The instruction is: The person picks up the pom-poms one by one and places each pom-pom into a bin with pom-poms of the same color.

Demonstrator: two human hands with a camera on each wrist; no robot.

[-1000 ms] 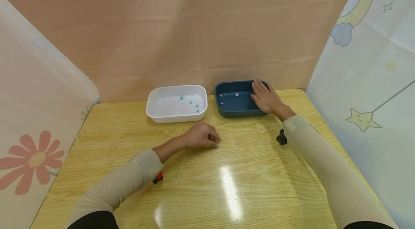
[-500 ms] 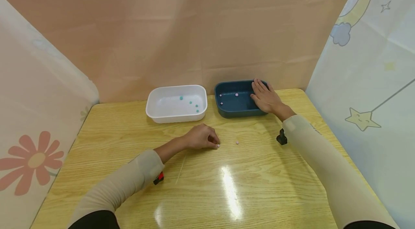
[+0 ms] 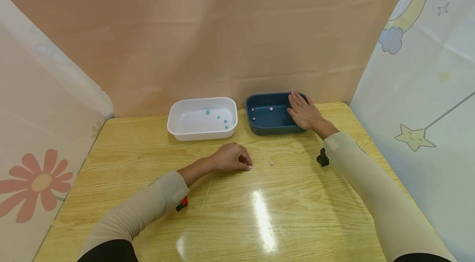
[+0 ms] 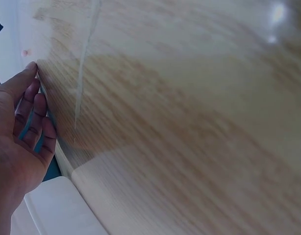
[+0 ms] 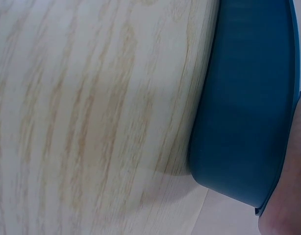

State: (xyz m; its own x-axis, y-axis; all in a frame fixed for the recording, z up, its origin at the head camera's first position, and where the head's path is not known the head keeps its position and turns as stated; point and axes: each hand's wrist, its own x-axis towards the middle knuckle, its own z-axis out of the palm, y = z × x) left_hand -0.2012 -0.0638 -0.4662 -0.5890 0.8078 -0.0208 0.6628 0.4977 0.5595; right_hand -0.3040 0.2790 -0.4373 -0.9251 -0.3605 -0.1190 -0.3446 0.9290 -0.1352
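My left hand (image 3: pixel 231 157) is low over the table, thumb and forefinger pinching a tiny pale pink ball (image 3: pixel 250 167). In the left wrist view the left hand (image 4: pixel 23 112) shows its fingers bent toward the wood, the held ball hidden. A second pink ball (image 3: pixel 271 163) lies just right of it on the table. My right hand (image 3: pixel 305 114) rests with straight fingers over the right end of the dark blue bin (image 3: pixel 276 131). Inside that bin are a larger pink ball (image 3: pixel 271 109) and two smaller ones. The right wrist view shows the bin's outer wall (image 5: pixel 243 107).
A white bin (image 3: pixel 200 135) stands left of the blue one, with several small green balls (image 3: pixel 218 117) in it. Under the right forearm a black clip-like object (image 3: pixel 323 157) shows; a black and red one (image 3: pixel 182 204) shows by the left sleeve. Fabric walls surround the wooden table (image 3: pixel 222 220).
The left hand's thumb and forefinger have come together on the pink ball, and that hand has dropped slightly. The right hand has stayed on the blue bin.
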